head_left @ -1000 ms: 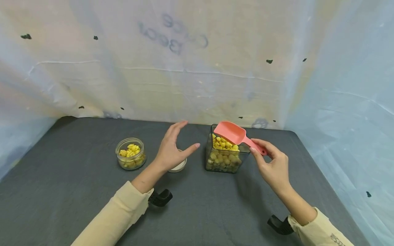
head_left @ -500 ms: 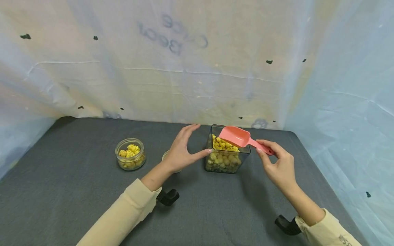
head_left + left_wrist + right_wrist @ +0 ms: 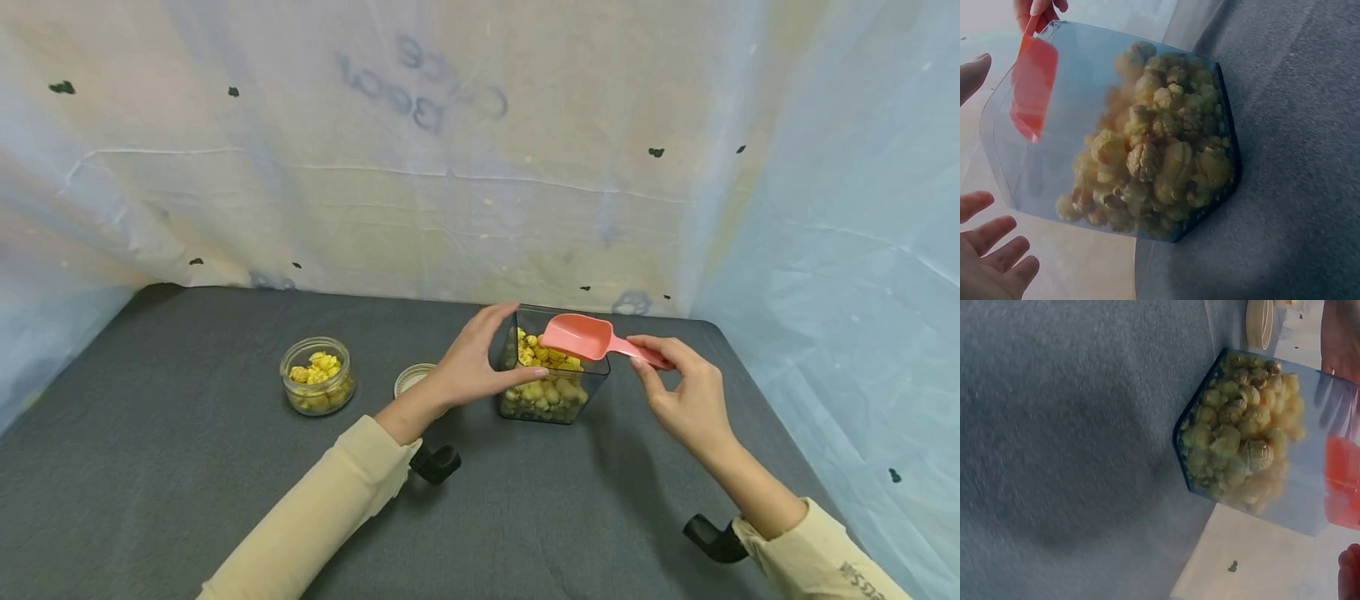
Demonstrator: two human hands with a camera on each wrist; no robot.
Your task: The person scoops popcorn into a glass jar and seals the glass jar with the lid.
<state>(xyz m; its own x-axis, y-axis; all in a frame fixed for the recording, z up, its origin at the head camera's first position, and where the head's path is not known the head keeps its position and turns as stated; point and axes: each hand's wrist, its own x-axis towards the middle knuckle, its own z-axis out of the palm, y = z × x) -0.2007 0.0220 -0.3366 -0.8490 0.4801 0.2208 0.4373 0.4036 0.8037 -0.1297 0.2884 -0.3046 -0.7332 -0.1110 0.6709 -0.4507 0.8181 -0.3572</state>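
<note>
A clear, dark-tinted square container (image 3: 543, 400) stands on the table, partly filled with yellow popcorn (image 3: 1147, 156). My right hand (image 3: 686, 396) pinches the handle of a pink scoop (image 3: 579, 336). The scoop's bowl dips inside the container's upper part, above the popcorn, and looks bare. My left hand (image 3: 480, 358) is at the container's left side, thumb stretched along the front near the rim and fingers at the back left. In the left wrist view, those fingers (image 3: 997, 247) are spread and relaxed beside the container wall.
A round glass jar (image 3: 318, 400) holding some popcorn stands to the left. Between it and the container lies a round lid (image 3: 411, 377), partly behind my left wrist. The grey table (image 3: 187, 483) ends at a plastic sheet (image 3: 375, 225) behind.
My left hand has moved right, from over the lid to the container's side, uncovering part of the lid. The scoop has shifted right and lower into the container.
</note>
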